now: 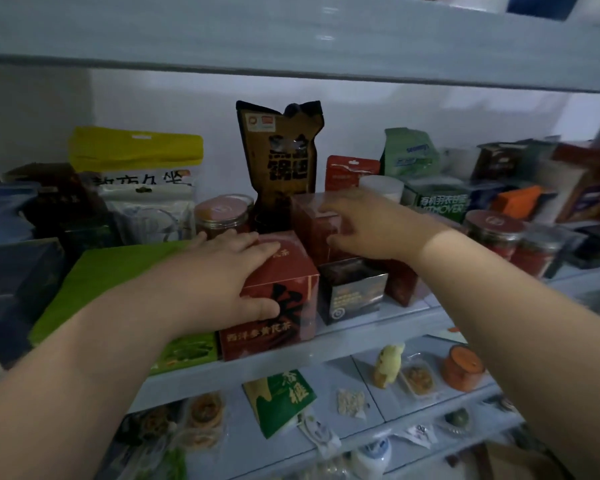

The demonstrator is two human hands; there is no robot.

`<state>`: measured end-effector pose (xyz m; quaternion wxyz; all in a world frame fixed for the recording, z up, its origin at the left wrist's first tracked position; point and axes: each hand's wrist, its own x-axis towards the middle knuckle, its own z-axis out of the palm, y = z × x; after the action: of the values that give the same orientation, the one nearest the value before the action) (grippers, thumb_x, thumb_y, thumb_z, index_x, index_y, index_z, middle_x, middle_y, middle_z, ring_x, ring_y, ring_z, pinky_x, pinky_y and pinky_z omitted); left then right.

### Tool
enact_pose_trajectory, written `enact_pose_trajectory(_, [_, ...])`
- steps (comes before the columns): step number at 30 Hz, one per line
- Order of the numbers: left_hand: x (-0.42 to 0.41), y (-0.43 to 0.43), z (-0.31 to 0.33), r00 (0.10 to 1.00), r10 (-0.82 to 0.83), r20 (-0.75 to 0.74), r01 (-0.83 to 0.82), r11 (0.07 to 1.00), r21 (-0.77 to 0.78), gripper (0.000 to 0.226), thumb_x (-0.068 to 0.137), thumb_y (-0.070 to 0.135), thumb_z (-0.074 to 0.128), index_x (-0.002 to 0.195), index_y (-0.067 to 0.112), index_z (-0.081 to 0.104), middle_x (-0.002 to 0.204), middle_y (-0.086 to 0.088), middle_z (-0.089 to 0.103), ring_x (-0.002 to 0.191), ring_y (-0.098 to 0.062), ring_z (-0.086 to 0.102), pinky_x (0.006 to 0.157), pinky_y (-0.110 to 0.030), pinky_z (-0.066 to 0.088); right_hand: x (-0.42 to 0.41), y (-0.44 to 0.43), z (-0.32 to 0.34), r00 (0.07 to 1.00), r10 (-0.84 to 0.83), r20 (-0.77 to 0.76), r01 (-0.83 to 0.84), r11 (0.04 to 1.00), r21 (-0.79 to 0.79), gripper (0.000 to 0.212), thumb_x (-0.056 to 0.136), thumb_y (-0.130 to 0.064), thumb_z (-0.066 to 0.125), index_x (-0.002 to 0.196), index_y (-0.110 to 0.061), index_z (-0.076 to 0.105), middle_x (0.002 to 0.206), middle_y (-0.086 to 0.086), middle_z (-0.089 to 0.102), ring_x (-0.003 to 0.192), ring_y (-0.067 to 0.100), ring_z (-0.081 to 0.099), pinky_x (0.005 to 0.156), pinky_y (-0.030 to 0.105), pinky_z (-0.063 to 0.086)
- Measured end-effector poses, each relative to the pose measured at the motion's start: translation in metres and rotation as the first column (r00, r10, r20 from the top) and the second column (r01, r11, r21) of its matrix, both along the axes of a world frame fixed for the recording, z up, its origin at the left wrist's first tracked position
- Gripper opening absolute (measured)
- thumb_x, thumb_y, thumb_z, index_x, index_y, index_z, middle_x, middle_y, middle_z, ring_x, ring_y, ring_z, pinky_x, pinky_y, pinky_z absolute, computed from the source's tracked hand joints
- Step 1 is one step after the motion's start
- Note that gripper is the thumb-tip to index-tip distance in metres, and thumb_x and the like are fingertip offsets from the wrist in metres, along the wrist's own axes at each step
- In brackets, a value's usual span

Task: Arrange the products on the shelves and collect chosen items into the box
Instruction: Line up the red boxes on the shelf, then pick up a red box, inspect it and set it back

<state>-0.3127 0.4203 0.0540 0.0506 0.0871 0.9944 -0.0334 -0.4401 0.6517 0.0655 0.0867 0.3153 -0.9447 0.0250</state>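
A red tea box [284, 306] with black characters stands at the front edge of the middle shelf [378, 327]. My left hand [229, 271] grips it, fingers over its top and thumb on its front face. Behind it stands a second, taller red box [312, 223]. My right hand [371, 225] reaches over that box with fingers curled round its top right side. A small black box [354, 292] sits in front of it, below my right wrist.
A tall brown pouch [284, 157] stands behind the red boxes, with lidded jars [222, 216] beside it. A flat green box [111, 275] lies to the left. More jars [492, 237] and packets crowd the right. Small packets lie on the lower shelf [326, 420].
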Motion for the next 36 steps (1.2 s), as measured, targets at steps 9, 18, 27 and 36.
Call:
enact_pose_trajectory(9, [0.005, 0.026, 0.004, 0.997, -0.017, -0.076, 0.025, 0.994, 0.108, 0.096, 0.075, 0.088, 0.030, 0.157, 0.052, -0.004, 0.169, 0.013, -0.007, 0.156, -0.014, -0.001, 0.125, -0.035, 0.004, 0.002, 0.064, -0.008, 0.992, -0.055, 0.109, 0.063, 0.996, -0.065, 0.061, 0.088, -0.066, 0.059, 0.144, -0.042, 0.049, 0.153, -0.005, 0.045, 0.134, 0.022, 0.049, 0.112, 0.044, 0.043])
enact_pose_trajectory(18, [-0.077, 0.073, 0.041, 0.986, 0.144, -0.083, -0.127, 0.975, 0.181, 0.103, 0.076, 0.088, 0.039, 0.162, 0.040, 0.010, 0.169, 0.004, 0.015, 0.152, -0.015, 0.022, 0.117, -0.029, 0.025, -0.052, 0.090, -0.004, 0.981, 0.087, 0.176, -0.054, 0.981, -0.186, 0.047, 0.090, -0.062, 0.063, 0.129, -0.036, 0.064, 0.127, -0.005, 0.058, 0.112, 0.017, 0.057, 0.098, 0.035, 0.049])
enact_pose_trajectory(27, [-0.189, 0.113, 0.041, 0.916, 0.384, 0.120, -0.386, 0.923, -0.007, 0.121, 0.059, 0.066, 0.089, 0.153, 0.030, 0.021, 0.143, -0.004, 0.048, 0.111, -0.023, 0.052, 0.089, -0.038, 0.053, -0.067, 0.096, -0.020, 0.967, 0.196, 0.163, -0.145, 0.949, -0.279, 0.050, 0.087, -0.060, 0.063, 0.131, -0.036, 0.058, 0.125, -0.003, 0.052, 0.116, 0.021, 0.053, 0.098, 0.043, 0.050])
enact_pose_trajectory(36, [-0.190, 0.140, 0.038, 0.890, 0.440, 0.122, -0.453, 0.882, 0.126, 0.107, 0.058, 0.052, 0.093, 0.141, 0.026, 0.030, 0.117, 0.000, 0.053, 0.101, -0.020, 0.056, 0.081, -0.038, 0.055, -0.068, 0.103, -0.018, 0.955, 0.205, 0.215, -0.111, 0.918, -0.381, 0.045, 0.087, -0.057, 0.064, 0.124, -0.031, 0.063, 0.119, -0.001, 0.053, 0.110, 0.022, 0.056, 0.095, 0.041, 0.052])
